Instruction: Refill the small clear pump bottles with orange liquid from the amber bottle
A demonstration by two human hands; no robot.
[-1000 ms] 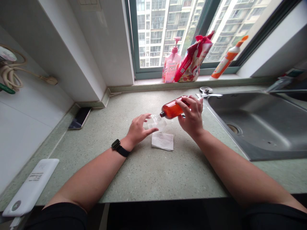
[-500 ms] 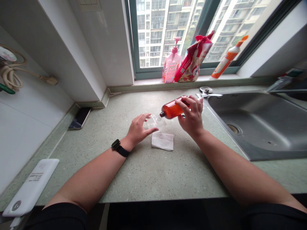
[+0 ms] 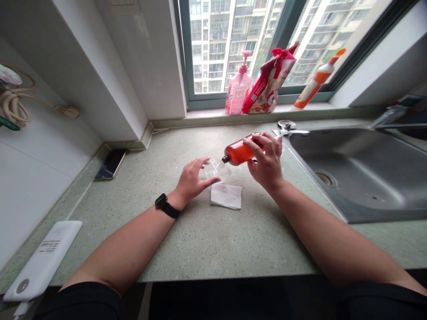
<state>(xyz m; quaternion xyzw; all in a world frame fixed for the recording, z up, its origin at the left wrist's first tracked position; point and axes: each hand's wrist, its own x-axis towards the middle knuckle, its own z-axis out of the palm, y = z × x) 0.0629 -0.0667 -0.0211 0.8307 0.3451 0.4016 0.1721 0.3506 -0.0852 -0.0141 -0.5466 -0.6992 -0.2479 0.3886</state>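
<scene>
My left hand (image 3: 194,178) is closed around the side of a clear, see-through container (image 3: 216,170), thumb at the near side and fingers at the far side. An amber-red bottle (image 3: 239,151) is in my right hand (image 3: 267,162), tilted with its dark neck pointing down and left. The bottle's mouth is at the upper right of the clear container; whether liquid flows I cannot tell. Just in front of the container lies a folded white paper tissue (image 3: 226,197) on the speckled counter (image 3: 213,240).
A steel sink (image 3: 353,178) takes up the right side. On the window sill stand a pink pump bottle (image 3: 238,91), a red bag (image 3: 270,84) and an orange-white bottle (image 3: 314,86). At left lie a phone (image 3: 111,164) and a white power bank (image 3: 43,260).
</scene>
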